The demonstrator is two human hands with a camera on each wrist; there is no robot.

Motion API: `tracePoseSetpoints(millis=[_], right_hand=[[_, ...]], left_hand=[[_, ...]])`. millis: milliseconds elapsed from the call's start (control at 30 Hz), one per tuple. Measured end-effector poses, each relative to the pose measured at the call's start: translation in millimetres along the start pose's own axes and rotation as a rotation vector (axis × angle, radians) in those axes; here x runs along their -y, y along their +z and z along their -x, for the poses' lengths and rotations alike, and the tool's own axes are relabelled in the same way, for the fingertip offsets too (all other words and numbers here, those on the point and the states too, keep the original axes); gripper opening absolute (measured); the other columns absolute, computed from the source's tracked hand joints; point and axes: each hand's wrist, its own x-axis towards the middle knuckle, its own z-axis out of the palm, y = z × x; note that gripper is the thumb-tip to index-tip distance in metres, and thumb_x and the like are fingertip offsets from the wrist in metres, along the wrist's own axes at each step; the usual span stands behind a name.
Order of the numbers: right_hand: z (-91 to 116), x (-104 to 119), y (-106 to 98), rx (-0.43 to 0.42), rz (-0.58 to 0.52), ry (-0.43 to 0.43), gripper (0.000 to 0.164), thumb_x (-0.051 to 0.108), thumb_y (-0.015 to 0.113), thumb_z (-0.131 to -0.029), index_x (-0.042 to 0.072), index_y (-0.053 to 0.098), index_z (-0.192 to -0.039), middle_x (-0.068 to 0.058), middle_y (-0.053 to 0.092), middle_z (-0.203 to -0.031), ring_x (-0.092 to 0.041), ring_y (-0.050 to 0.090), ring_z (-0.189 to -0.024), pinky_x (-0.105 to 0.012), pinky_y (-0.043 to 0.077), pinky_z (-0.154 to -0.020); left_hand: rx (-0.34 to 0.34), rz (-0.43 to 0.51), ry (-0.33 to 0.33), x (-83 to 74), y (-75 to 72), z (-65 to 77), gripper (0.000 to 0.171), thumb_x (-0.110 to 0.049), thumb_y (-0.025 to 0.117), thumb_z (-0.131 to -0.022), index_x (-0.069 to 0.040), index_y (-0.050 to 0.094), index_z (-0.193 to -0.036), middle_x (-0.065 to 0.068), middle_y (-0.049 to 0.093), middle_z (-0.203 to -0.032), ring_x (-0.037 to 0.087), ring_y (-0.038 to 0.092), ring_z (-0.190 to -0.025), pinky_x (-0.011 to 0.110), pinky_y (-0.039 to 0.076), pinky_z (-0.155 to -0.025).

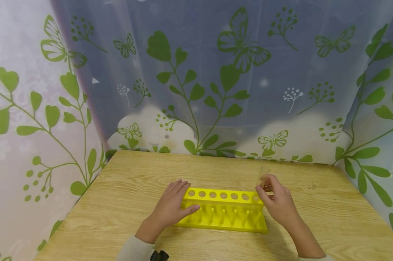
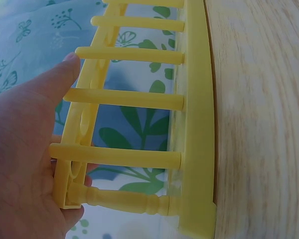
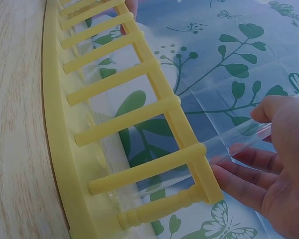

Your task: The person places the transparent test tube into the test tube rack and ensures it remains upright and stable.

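Observation:
A yellow test tube rack (image 1: 220,225) stands on the table, with a row of round holes along its top bar and upright pegs in front. My left hand (image 1: 171,206) holds the rack's left end, thumb in front and fingers over the far side of the top bar. At the right end, my right hand (image 1: 279,200) pinches a clear glass test tube (image 1: 264,170) between thumb and fingers. The right wrist view shows the tube (image 3: 224,145) passing through the end hole, its lower part reaching down behind the last peg toward the rack's base (image 3: 70,149).
The wood-grain table (image 1: 127,174) extends around the rack on all sides. Printed curtain cloth (image 1: 196,90) with green leaves and butterflies closes off the back and both sides. A dark device (image 1: 159,255) sits at the left wrist.

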Motion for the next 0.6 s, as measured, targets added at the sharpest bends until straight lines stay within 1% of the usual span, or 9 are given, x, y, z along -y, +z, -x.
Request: tracePoseSetpoints(millis=[233,600], right_hand=[[0.6,2.2,-0.8,0.018,-0.008,0.024,0.020,0.014,0.058,-0.099,0.006,0.052,-0.116,-0.002,0.063,-0.092,-0.020,0.065,-0.084,-0.020,0.055,-0.065],[-0.3,2.2,-1.5,0.027,-0.013,0.032,0.012,0.014,0.058,-0.098,0.009,0.052,-0.107,-0.001,0.063,-0.093,-0.019,0.065,-0.085,-0.021,0.055,-0.066]], left_hand=[[-0.005,-0.001,0.001,0.6,1.7,0.8,0.076,-0.056,0.059,-0.091,-0.001,0.045,-0.142,0.015,0.047,-0.143,0.035,0.033,-0.140,0.055,0.021,-0.116],[-0.010,-0.006,-0.001,1.4,1.9,0.0,0.076,-0.057,0.058,-0.091,-0.002,0.045,-0.142,0.015,0.047,-0.144,0.035,0.033,-0.140,0.054,0.020,-0.117]])
